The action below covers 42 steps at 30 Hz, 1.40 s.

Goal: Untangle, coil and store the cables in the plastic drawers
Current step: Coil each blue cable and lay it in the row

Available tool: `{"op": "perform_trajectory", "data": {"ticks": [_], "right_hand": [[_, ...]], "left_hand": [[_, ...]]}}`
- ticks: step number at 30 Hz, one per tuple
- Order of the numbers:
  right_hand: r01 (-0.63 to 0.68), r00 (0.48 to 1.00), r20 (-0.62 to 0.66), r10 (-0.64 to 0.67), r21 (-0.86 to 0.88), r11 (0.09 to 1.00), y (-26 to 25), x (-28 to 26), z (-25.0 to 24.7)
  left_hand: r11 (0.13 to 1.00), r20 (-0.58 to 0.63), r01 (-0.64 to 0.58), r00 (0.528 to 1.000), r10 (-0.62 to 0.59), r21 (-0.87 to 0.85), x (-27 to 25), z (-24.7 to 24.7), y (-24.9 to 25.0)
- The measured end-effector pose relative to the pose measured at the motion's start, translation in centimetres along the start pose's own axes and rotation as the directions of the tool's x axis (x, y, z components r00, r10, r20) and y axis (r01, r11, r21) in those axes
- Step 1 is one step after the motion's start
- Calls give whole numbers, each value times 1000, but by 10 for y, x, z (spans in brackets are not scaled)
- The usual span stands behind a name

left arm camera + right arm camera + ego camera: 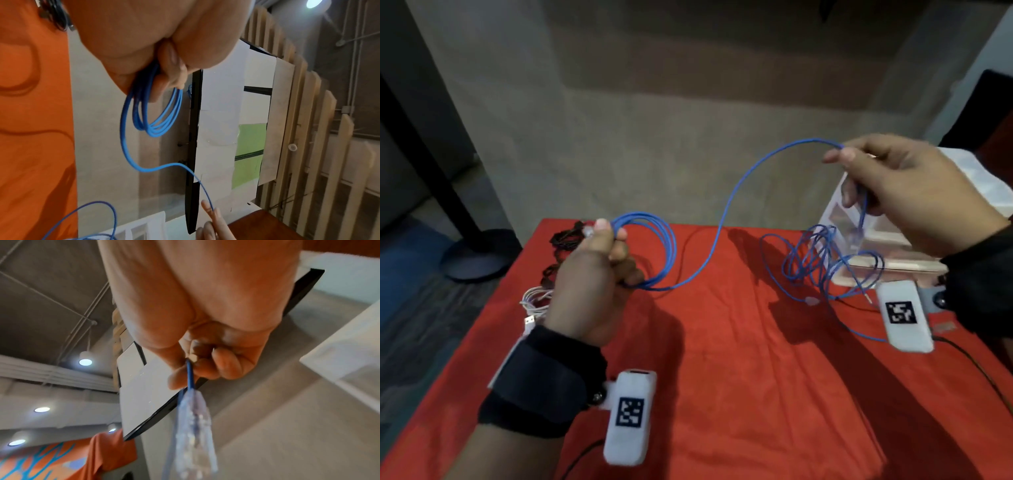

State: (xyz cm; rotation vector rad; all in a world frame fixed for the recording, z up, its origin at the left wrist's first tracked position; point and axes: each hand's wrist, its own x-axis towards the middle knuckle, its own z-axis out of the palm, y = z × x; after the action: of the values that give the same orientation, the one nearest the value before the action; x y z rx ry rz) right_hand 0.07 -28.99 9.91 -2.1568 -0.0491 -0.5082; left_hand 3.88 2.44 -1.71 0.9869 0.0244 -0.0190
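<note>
The blue cable (717, 219) runs between the two hands, above the red cloth (722, 377); at its left end several loops (654, 253) hang from the left hand (589, 284), from there one strand climbs in an arc to the right hand (904, 192), and below that hand the rest drops into a loose tangle (822, 263) on the cloth, just in front of the plastic drawers (887, 253); a clear plug (812, 301) lies at the near edge of the tangle; in the right wrist view a clear plug (195, 431) hangs blurred close to the camera, on the blue strand that comes out of the fist. Counted: one blue cable, one black cable (563, 246) bunched at the far left of the cloth, one white cable (536, 298) coiled just nearer, its USB plug (529, 323) pointing toward the near edge; one drawer unit; two hands; the loops in the left hand are about four in the left wrist view (158, 113). The left hand is clenched round the coil, thumb on top, fingers curled underneath; the right hand pinches the single strand between thumb and forefinger, the other fingers curled in, with the cable passing on down through them.
</note>
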Motion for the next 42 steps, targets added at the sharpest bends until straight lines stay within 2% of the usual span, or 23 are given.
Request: {"op": "perform_trajectory", "data": {"ticks": [4,7,9,11,14,18,21,24,27,31,37,40,42], "right_hand": [[-10,999,49,4,114,993,-15,-16,23],[41,990,124,-67,198,979,-28,-31,48],[80,968,212,-131,232,970,-36,-42,66],[139,918,333,-218,245,959,-43,-53,83],[264,792,530,-301,147,953,-45,-65,105],[544,657,628,-417,-12,839,-41,-79,119],[606,619,686,-384,-105,789,-36,-88,118],[644,590,734,-336,-178,744,-28,-91,110],[633,605,746,-278,-238,737,-21,-90,98],[495,651,715,-253,-148,856,-14,-90,84],[551,689,697,-199,-324,769,-9,-84,79],[536,722,649,-238,-307,787,-14,-87,78],[521,755,595,-276,-288,803,-17,-95,84]], "left_hand": [[999,61,38,997,-40,31,-8,11,-5],[996,77,78,994,-81,35,-14,16,-15],[987,101,154,984,-150,-36,-16,19,-20],[946,148,286,953,-264,-152,-17,19,-22],[878,272,427,890,-365,-216,-19,17,-18],[801,400,540,815,-420,-259,-21,11,-8],[781,428,563,796,-427,-269,-20,9,-2],[829,428,536,794,-431,-160,-20,10,2],[885,421,457,821,-385,-82,-24,12,1],[919,433,386,844,-316,-81,-30,19,-1],[964,349,259,899,-265,65,-35,27,-7],[966,329,259,911,-248,10,-30,25,-9],[940,322,311,912,-255,-138,-25,24,-7]]}}
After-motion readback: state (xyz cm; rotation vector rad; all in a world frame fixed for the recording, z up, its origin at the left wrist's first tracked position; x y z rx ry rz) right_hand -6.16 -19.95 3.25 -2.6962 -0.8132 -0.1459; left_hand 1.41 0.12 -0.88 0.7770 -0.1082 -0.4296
